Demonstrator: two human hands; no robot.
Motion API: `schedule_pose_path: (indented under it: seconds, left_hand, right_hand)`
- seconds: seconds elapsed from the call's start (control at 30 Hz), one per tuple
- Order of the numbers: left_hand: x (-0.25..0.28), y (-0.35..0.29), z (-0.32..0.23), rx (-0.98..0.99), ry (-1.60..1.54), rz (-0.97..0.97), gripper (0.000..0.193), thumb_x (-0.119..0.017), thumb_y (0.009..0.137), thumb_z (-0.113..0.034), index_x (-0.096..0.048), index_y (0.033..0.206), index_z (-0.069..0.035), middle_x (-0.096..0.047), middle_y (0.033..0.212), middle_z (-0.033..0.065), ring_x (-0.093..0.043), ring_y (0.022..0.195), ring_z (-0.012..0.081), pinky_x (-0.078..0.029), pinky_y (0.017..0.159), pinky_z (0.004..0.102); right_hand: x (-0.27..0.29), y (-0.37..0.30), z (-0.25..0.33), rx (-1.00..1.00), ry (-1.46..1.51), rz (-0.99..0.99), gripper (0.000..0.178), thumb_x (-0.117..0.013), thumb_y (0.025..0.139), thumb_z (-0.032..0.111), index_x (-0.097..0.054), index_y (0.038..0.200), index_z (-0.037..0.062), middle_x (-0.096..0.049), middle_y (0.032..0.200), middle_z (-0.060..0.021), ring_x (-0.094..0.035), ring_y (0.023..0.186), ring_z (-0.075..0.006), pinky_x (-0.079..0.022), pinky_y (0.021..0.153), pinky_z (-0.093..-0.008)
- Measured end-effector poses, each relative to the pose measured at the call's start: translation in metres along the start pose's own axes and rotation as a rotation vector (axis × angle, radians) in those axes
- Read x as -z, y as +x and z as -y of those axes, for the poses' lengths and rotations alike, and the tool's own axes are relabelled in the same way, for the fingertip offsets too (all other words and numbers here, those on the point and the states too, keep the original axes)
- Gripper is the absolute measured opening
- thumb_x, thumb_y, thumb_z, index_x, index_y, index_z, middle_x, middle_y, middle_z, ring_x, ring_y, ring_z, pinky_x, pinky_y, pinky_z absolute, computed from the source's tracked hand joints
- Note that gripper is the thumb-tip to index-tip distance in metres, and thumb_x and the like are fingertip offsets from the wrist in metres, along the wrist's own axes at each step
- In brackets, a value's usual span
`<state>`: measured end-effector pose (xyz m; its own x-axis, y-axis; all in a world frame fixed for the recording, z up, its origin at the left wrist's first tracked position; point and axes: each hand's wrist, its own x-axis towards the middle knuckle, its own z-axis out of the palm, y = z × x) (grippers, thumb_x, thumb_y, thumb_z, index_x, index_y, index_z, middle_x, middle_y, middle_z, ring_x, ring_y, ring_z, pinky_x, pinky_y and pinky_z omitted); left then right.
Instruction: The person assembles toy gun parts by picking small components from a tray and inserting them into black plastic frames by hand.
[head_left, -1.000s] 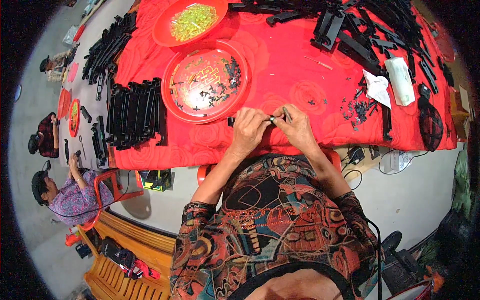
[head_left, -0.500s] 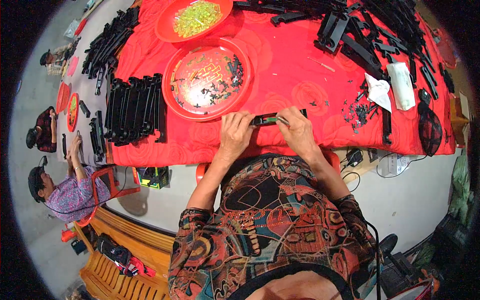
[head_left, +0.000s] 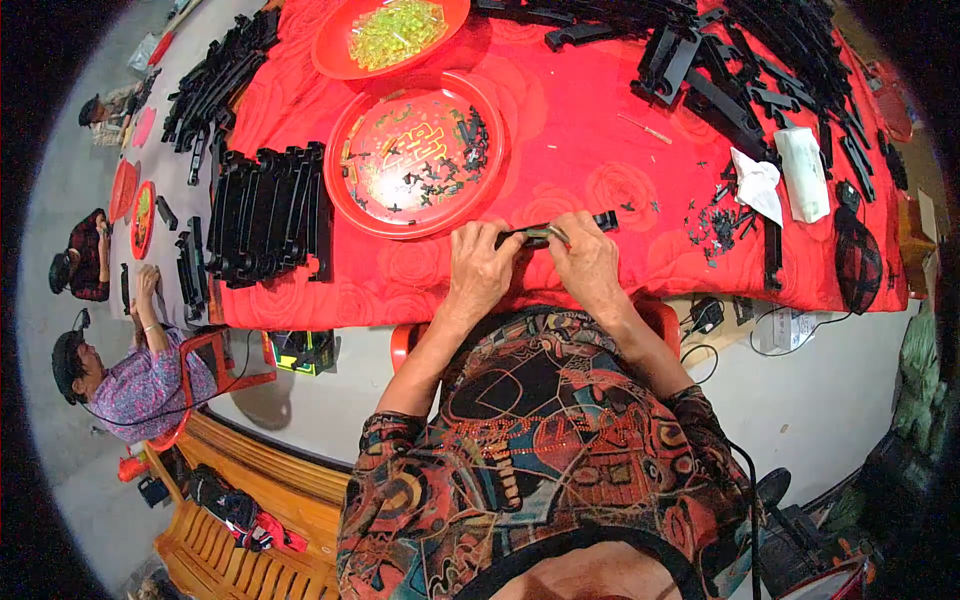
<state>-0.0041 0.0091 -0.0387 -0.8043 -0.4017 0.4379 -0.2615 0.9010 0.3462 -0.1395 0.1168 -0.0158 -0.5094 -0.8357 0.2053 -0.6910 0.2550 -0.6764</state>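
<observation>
Above the near edge of the red-covered table, both hands grip one long black plastic part (head_left: pixel 536 234). My left hand (head_left: pixel 482 262) is closed around its left end. My right hand (head_left: pixel 586 258) is closed on it farther right, and the part's end pokes out past the fingers. A thin, tool-like piece shows at my right thumb and forefinger, too small to make out. Just beyond my left hand lies a round red tray (head_left: pixel 350 213) with small black cross-shaped pieces (head_left: pixel 440 188) scattered in it.
A red bowl (head_left: pixel 325 52) of yellow-green bits stands at the back. Black parts (head_left: pixel 265 215) lie in a row at left; more (head_left: pixel 720 70) are heaped at back right. Small black bits (head_left: pixel 715 228), tissue (head_left: pixel 757 183) and a white roll (head_left: pixel 803 175) lie right. A co-worker (head_left: pixel 130 380) sits left.
My hands have come a little closer together on the black part. Less of it shows between them. The co-worker's hand at left has shifted slightly.
</observation>
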Motion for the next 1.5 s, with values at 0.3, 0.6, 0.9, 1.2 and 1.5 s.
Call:
schedule_pose_path:
  seconds: [0.3, 0.6, 0.9, 1.2, 1.5]
  left_hand:
    - [-0.006, 0.000, -0.002, -0.012, 0.033, 0.011, 0.027, -0.057, 0.072, -0.008, -0.063, 0.098, -0.011, -0.053, 0.094, 0.0084, -0.048, 0.086, 0.0260, -0.037, 0.071, 0.0393]
    - [-0.003, 0.003, -0.011, -0.004, 0.103, 0.038, 0.029, -0.057, 0.072, -0.010, -0.062, 0.101, -0.011, -0.052, 0.093, 0.0100, -0.048, 0.087, 0.0270, -0.038, 0.071, 0.0400]
    - [-0.006, 0.001, -0.010, 0.000, 0.080, 0.034, 0.029, -0.058, 0.072, -0.009, -0.062, 0.100, -0.012, -0.052, 0.093, 0.0100, -0.048, 0.085, 0.0262, -0.037, 0.070, 0.0393]
    - [-0.003, 0.008, -0.006, -0.058, 0.047, 0.108, 0.024, -0.057, 0.074, -0.009, -0.061, 0.098, -0.010, -0.052, 0.091, 0.0094, -0.048, 0.086, 0.0266, -0.039, 0.071, 0.0388]
    - [-0.009, 0.006, -0.002, -0.096, 0.039, 0.082, 0.022, -0.055, 0.076, -0.011, -0.062, 0.097, -0.010, -0.054, 0.091, 0.0095, -0.050, 0.085, 0.0259, -0.041, 0.071, 0.0380]
  right_hand:
    - [-0.003, 0.001, -0.001, 0.006, -0.058, -0.047, 0.014, -0.061, 0.076, 0.009, -0.053, 0.088, 0.0055, -0.054, 0.083, -0.0137, -0.059, 0.068, -0.0375, -0.047, 0.056, -0.0465]
    - [-0.003, -0.014, -0.003, 0.031, -0.131, 0.044, 0.032, -0.059, 0.074, 0.001, -0.053, 0.105, 0.0040, -0.054, 0.103, -0.0127, -0.061, 0.077, -0.0338, -0.051, 0.059, -0.0411]
    - [0.003, -0.018, -0.010, 0.152, -0.149, 0.079, 0.040, -0.059, 0.073, 0.005, -0.052, 0.113, 0.0062, -0.052, 0.110, -0.0123, -0.063, 0.072, -0.0322, -0.053, 0.058, -0.0414]
    - [0.008, -0.010, -0.006, 0.104, -0.306, 0.258, 0.035, -0.054, 0.078, 0.007, -0.051, 0.113, 0.0084, -0.050, 0.108, -0.0139, -0.063, 0.066, -0.0311, -0.052, 0.055, -0.0438]
    - [0.046, 0.010, -0.011, -0.225, 1.116, -0.179, 0.029, -0.043, 0.092, 0.018, -0.059, 0.093, -0.0060, -0.033, 0.056, 0.0064, -0.033, 0.048, -0.0036, -0.029, 0.044, -0.0209]
